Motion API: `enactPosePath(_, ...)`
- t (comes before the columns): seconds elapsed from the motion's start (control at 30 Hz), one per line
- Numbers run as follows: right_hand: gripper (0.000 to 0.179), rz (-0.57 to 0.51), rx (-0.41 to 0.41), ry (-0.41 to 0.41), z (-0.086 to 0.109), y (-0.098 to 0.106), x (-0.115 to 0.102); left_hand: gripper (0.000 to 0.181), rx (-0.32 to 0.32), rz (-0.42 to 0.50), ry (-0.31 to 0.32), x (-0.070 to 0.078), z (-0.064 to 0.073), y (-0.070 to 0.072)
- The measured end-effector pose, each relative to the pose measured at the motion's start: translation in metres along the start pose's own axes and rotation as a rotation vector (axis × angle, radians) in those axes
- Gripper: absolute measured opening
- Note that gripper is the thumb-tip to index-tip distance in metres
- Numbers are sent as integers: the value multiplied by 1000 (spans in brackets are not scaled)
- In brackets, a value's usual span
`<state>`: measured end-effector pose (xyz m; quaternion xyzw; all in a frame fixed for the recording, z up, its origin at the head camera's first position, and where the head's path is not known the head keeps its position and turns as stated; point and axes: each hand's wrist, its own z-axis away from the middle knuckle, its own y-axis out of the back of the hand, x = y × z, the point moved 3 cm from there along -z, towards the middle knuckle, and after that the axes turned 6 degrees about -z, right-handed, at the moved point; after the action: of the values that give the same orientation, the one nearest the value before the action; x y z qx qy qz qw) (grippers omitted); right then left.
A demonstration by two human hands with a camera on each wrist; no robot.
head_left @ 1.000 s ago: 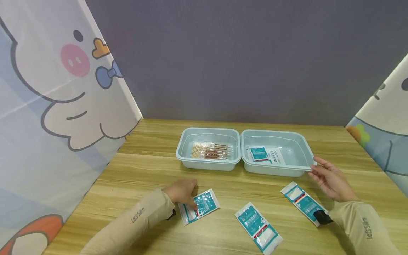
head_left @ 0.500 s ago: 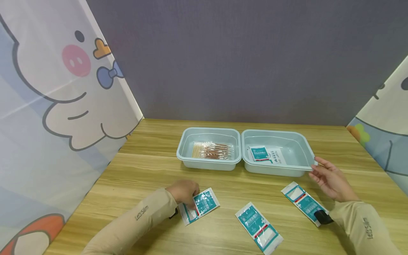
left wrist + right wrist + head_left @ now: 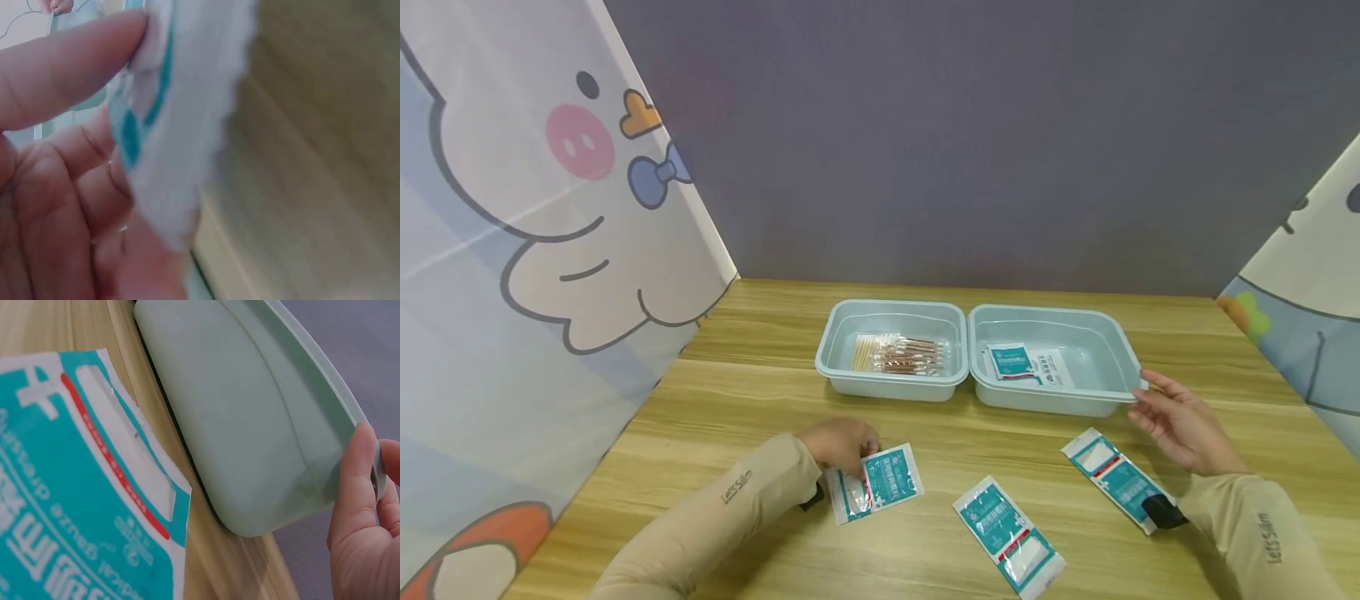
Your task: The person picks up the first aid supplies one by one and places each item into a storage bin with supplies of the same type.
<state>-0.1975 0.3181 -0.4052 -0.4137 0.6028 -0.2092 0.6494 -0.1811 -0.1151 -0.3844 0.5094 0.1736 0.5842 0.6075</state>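
Observation:
My left hand (image 3: 842, 443) pinches the left end of a teal-and-white gauze dressing packet (image 3: 892, 477). In the left wrist view the thumb and fingers grip the white edge of this packet (image 3: 187, 112), which stands tilted off the table. The right hand (image 3: 1183, 429) holds the front right corner of the right-hand pale blue bin (image 3: 1045, 400), thumb and fingers on its rim. Inside that bin lies a smaller teal packet (image 3: 1011, 362) beside a white printed one (image 3: 1051, 367). Two more gauze packets lie flat: one front centre (image 3: 996, 521), another (image 3: 1123, 486) below the right wrist.
A second pale bin (image 3: 887, 388) touches the right-hand one on its left and contains packed brown-stemmed cotton swabs (image 3: 908, 357). Behind the wooden table (image 3: 760, 367) rises a grey partition (image 3: 925, 150). Cartoon-printed cloth (image 3: 572, 275) hangs at both sides.
My left hand's fingers have closed on the packet and shifted it slightly right, with its near end lifting. The right hand stays on the bin's corner.

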Motion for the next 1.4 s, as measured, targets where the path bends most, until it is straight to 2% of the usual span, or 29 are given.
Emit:
enactPosePath(0.2, 33, 5, -20, -7, 0, -1, -2, 23, -7, 43, -28, 3, -5, 7)
enactPosePath(0.4, 33, 0, -40, -22, 0, -1, -3, 21, -4, 109, -106, 9, -4, 16)
enactPosePath(0.63, 31, 17, -17, -17, 1, -1, -4, 15, -34, 187, -192, 21, -4, 28)
enactPosePath(0.7, 31, 28, -9, -15, 1, -1, -4, 15, -31, 216, -199, 26, -5, 34)
enactPosePath(0.8, 31, 33, -1, -10, 2, -1, -4, 16, 14, 296, -190, 34, -7, 41)
enactPosePath(0.87, 31, 35, 3, -9, 2, -1, -4, 17, 54, 386, -180, 38, -8, 44)
enactPosePath(1.07, 32, 39, 8, -18, 1, -2, -5, 25, 178, 626, -187, 47, -13, 45)
enactPosePath(1.2, 34, 32, -6, -29, 0, -2, -6, 28, 254, 692, -182, 51, -20, 46)
enactPosePath(1.4, 37, 15, -25, -52, 0, -2, -8, 34, 283, 791, -153, 60, -37, 48)
